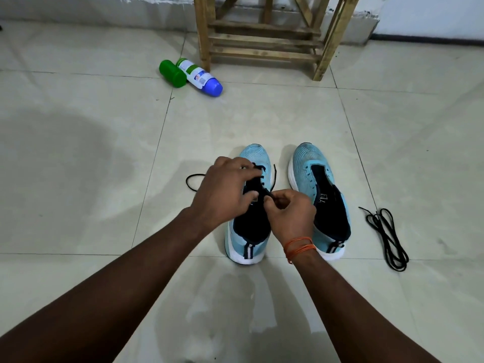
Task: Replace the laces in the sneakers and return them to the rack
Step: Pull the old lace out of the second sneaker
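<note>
A pale tiled floor runs back to a white wall, where a wooden rack stands with no shoes on its visible lower slats. The right hand's fingertips pinch a strand of the black lace just over the tongue of the left sneaker, and the rest of the right hand is curled behind them. The left hand arches over the eyelet rows, fingers bent and slightly spread. They hide what lies under them, so I cannot tell whether they grip a strand or only steady the upper. One end of the lace loops out onto the tiles to the left, so this shoe looks only partly threaded. Just beside it, the right sneaker shows bare eyelets and an open tongue. The second lace lies coiled on the floor near its heel, untouched. By my reckoning less than half is done: one lacing to finish, one to start, then both shoes go to the rack.
</note>
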